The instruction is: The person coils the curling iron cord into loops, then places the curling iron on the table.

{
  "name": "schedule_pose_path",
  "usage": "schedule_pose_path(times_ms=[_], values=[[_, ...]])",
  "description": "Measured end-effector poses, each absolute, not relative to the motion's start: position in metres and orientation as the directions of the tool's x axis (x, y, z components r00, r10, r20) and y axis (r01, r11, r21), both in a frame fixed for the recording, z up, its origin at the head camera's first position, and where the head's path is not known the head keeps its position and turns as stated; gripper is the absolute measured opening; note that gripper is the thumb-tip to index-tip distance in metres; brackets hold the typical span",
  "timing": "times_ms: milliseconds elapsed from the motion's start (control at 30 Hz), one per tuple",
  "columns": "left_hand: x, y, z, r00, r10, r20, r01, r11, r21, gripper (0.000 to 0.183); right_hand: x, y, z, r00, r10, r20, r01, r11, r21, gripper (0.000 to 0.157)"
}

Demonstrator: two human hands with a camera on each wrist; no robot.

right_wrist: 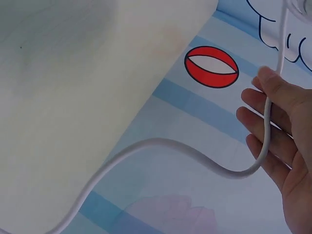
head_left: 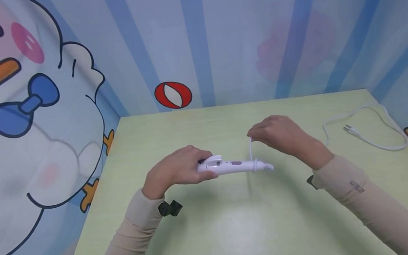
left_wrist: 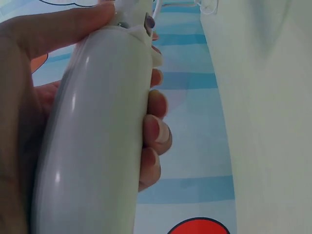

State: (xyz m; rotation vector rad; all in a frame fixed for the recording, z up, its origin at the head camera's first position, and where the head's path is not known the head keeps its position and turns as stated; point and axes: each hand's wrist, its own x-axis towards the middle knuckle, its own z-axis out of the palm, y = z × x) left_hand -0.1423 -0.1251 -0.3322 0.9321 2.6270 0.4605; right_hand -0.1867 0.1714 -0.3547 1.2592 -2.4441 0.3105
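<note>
- Your left hand [head_left: 182,167] grips the glossy white plastic wand-shaped appliance [head_left: 231,168], thumb and fingers wrapped round its thick left part; it is off the pale yellow-green table [head_left: 214,225], over the middle, well in from the far edge.
- Your right hand [head_left: 285,135] pinches the thin white flexible cord [right_wrist: 158,142] between thumb and fingers, touching only that, not the appliance; your two hands are apart.
- The relation that matters: the appliance's long axis runs left to right, nearly along the table's far edge, with its narrow tail toward the right edge. Your right hand sits over that tail end and toward the far edge, the cord stretched between, crossing the axis near squarely.
- Your left hand is the nearer, being on the appliance; your right is the one closer to its tail.
- The cord meets the body just short of the tail; whether it circles fully, you cannot tell here.
- The white two-prong plug [head_left: 350,129] lies near the table's far right corner, inside a loose cord loop.
- No brand or writing can be read; marks around the small grey oblong button [head_left: 236,162] are too small.
</note>
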Motion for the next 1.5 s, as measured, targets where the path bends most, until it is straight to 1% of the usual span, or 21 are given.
schedule_pose_path(times_ms=[67,167,367,567,767,867,1033,1133,1267,1367,1500], values=[[-0.142,-0.124,-0.334,-0.742,0.643,-0.192,0.546,0.745,0.383,0.022,-0.186,0.169,-0.351,-0.537,-0.74,0.406,-0.811,0.585,-0.006,0.012],[-0.143,-0.122,-0.336,-0.753,0.626,-0.205,0.538,0.764,0.356,0.022,-0.186,0.165,-0.344,-0.568,-0.738,0.364,-0.788,0.616,0.018,0.012],[-0.156,-0.119,-0.351,-0.792,0.553,-0.256,0.464,0.82,0.335,0.026,-0.183,0.158,-0.343,-0.633,-0.712,0.304,-0.732,0.679,0.064,0.012],[-0.17,-0.118,-0.372,-0.823,0.48,-0.302,0.397,0.868,0.296,0.037,-0.175,0.152,-0.351,-0.689,-0.678,0.258,-0.695,0.718,0.03,0.005],[-0.178,-0.119,-0.378,-0.849,0.433,-0.303,0.352,0.891,0.288,0.043,-0.173,0.149,-0.357,-0.756,-0.616,0.221,-0.643,0.762,-0.073,0.006],[-0.181,-0.121,-0.377,-0.854,0.431,-0.292,0.35,0.89,0.292,0.042,-0.171,0.146,-0.359,-0.779,-0.588,0.219,-0.62,0.775,-0.123,0.006],[-0.184,-0.122,-0.373,-0.876,0.409,-0.257,0.326,0.893,0.311,0.037,-0.166,0.141,-0.361,-0.824,-0.523,0.216,-0.563,0.796,-0.224,0.013],[-0.186,-0.122,-0.373,-0.889,0.389,-0.243,0.303,0.896,0.325,0.035,-0.163,0.137,-0.365,-0.857,-0.48,0.187,-0.516,0.802,-0.302,0.017],[-0.189,-0.122,-0.374,-0.899,0.377,-0.222,0.295,0.898,0.328,0.035,-0.16,0.134,-0.373,-0.888,-0.435,0.147,-0.455,0.79,-0.41,0.022],[-0.189,-0.122,-0.374,-0.91,0.368,-0.192,0.299,0.902,0.312,0.037,-0.159,0.132,-0.379,-0.904,-0.403,0.141,-0.418,0.767,-0.488,0.024],[-0.19,-0.123,-0.37,-0.923,0.353,-0.149,0.292,0.9,0.323,0.038,-0.159,0.133,-0.386,-0.923,-0.363,0.124,-0.364,0.724,-0.586,0.024]])
